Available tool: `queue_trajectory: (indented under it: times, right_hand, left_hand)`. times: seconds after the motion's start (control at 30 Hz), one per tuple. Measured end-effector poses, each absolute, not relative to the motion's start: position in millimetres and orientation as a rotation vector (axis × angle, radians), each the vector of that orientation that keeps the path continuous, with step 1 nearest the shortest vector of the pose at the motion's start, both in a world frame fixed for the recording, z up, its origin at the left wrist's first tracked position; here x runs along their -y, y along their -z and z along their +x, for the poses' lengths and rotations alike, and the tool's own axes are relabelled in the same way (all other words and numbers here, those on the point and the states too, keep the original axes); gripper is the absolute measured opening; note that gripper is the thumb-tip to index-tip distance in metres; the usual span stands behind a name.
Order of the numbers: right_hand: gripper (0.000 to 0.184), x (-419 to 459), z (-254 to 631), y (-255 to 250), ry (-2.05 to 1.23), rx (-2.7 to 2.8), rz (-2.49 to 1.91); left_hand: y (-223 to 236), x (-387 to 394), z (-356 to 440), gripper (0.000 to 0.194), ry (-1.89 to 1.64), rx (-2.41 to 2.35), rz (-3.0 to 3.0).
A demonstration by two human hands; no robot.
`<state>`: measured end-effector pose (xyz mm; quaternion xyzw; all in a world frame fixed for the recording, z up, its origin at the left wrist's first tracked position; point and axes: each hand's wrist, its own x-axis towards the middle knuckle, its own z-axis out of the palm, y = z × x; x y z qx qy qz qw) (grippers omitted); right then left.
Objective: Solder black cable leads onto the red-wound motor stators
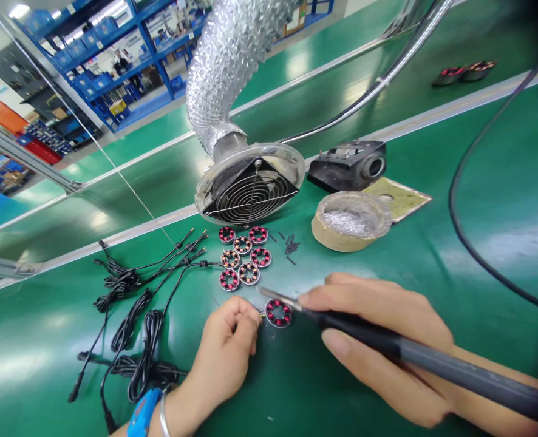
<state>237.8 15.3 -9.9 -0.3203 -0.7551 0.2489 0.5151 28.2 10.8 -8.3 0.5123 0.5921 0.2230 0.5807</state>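
My right hand is wrapped around a soldering iron, pen-fashion, its bare metal tip slanting left over the upper edge of a coil ring with red windings; I can't tell from here whether metal meets ring. My left hand has thumb and fingers pinched together on thin wires at the ring's left side, so the ring lies just beyond those fingertips, between my two hands. At the left wrist I see a blue band and a silver bangle. Just past the left hand sits a cluster of seven coil rings, four wound in red and three in copper, with a scatter of short black pieces to its right. Bundled black cables sprawl over the left of the green work surface, one reaching the cluster. Behind the cluster a round fume hood with a wire grille hangs from a crinkled silver duct. To its right I make out a round tub with silvery contents, a yellowish plate partly behind it, and a black holder. A black cord loops down the right side. Over the pale rail, far right, lie two more wound pieces. Blue shelving with bins fills the room's upper left.
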Motion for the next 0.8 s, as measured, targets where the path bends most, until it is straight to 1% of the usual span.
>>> queue_trajectory:
  times: [0.1, 0.13, 0.27, 0.37, 0.5, 0.6, 0.7, 0.8]
  right_hand:
    - [0.038, -18.5, 228.6, 18.3, -0.587, 1.783, -0.829]
    - [0.038, -19.4, 224.7, 20.9, -0.592, 1.795, -0.836]
    - [0.022, -20.9, 209.8, 28.7, -0.632, 1.895, -0.807]
    - [0.019, -21.0, 203.5, 30.4, -0.643, 1.911, -0.763]
    - [0.023, -20.3, 203.7, 27.6, -0.560, 1.885, -0.728]
    - [0.028, -18.7, 206.7, 26.3, -0.580, 1.926, -0.732]
    - [0.032, -17.3, 208.4, 28.7, -0.656, 1.983, -0.690]
    - [0.030, -16.4, 208.3, 32.7, -0.649, 2.010, -0.663]
  left_hand:
    - [7.1, -11.1, 26.0, 0.031, -0.512, -1.344, 1.221]
    - [6.6, -11.0, 25.2, 0.032, -0.503, -1.333, 1.245]
    - [2.3, -9.9, 22.6, 0.037, -0.444, -1.299, 1.392]
    - [-4.1, -9.1, 21.6, 0.039, -0.398, -1.284, 1.509]
    - [-13.7, -8.7, 20.7, 0.031, -0.335, -1.275, 1.682]
    - [-16.3, -8.9, 20.0, 0.025, -0.322, -1.281, 1.708]
    - [-12.2, -9.9, 18.9, 0.026, -0.364, -1.260, 1.625]
    - [-4.7, -10.9, 17.5, 0.031, -0.404, -1.235, 1.483]
